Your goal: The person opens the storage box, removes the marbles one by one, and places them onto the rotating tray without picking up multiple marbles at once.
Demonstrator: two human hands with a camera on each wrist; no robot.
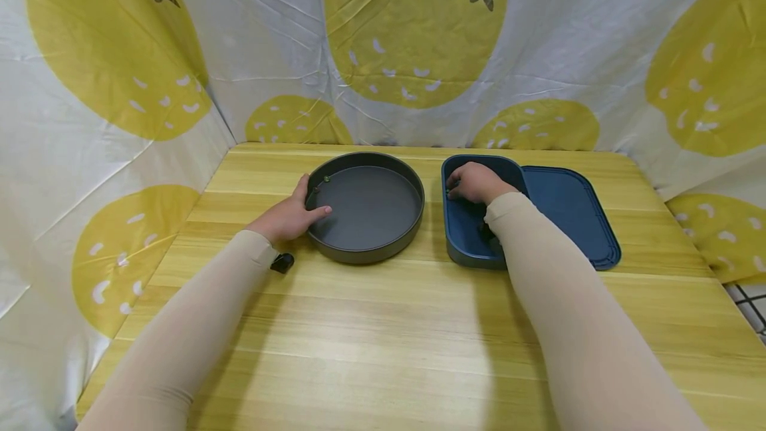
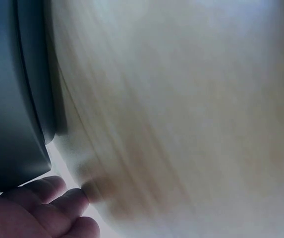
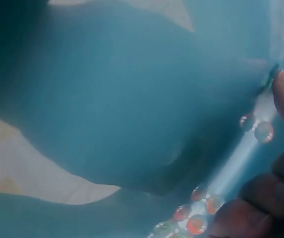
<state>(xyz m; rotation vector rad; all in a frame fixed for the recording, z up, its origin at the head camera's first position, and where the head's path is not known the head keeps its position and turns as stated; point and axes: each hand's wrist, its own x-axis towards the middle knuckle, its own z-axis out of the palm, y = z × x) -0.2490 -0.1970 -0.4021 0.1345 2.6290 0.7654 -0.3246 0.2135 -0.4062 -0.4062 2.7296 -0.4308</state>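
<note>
A round dark grey pan (image 1: 365,208) sits left of centre on the wooden table. My left hand (image 1: 293,215) grips its left wall, thumb over the rim and fingers outside; curled fingertips (image 2: 72,201) show beside it in the left wrist view. Two small marbles (image 1: 326,179) lie inside against the pan's left wall. My right hand (image 1: 477,181) reaches into a deep blue rectangular box (image 1: 463,235), fingers curled down at its left wall. They hold a small green marble (image 3: 270,77); the thumb's contact is partly hidden. Several clear, orange-tinted marbles (image 3: 197,224) line the box's bottom edge.
A flat blue lid (image 1: 568,211) lies right of the box, partly behind it. A small black object (image 1: 282,263) shows by the left wrist. A white cloth (image 1: 413,118) with yellow fruit prints hangs behind the table.
</note>
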